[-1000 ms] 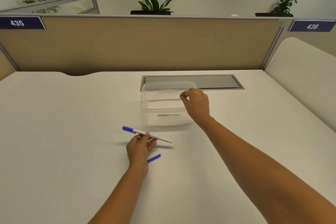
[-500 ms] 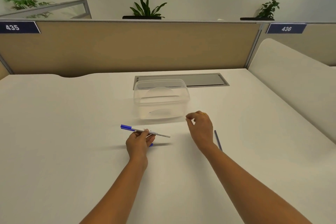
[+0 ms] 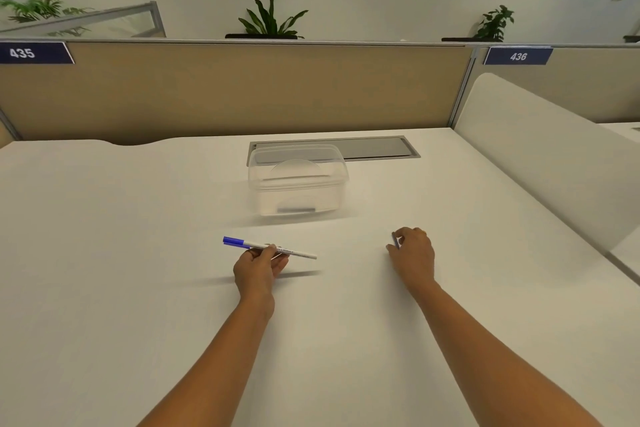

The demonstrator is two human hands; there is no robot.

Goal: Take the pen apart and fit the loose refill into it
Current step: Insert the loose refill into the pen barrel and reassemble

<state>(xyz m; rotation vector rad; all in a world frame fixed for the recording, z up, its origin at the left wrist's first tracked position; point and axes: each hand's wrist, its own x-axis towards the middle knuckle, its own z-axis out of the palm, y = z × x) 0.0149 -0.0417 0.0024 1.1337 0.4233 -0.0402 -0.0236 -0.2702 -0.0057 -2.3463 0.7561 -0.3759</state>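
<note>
Pen (image 3: 294,252): held clear of the worktop (image 3: 138,253), pinched near mid-barrel between thumb and fingers of the left hand (image 3: 258,267). The long axis runs nearly crosswise. The blue end sticks out past that hand's left side. The white end points right, toward the right hand (image 3: 414,253).

Refill (image 3: 395,241): only a short bluish sliver shows at the right hand's curled fingertips, apparently pinched there. The rest is hidden behind the hand, so its axis cannot be read.

The hands are about level and well apart, with bare worktop between them.

Judgement: the pen's white end faces the refill hand, so the right hand is better placed to work that end. The barrel does not look taken apart yet.

A clear container (image 3: 298,184) stands beyond both hands, nearer the left.
</note>
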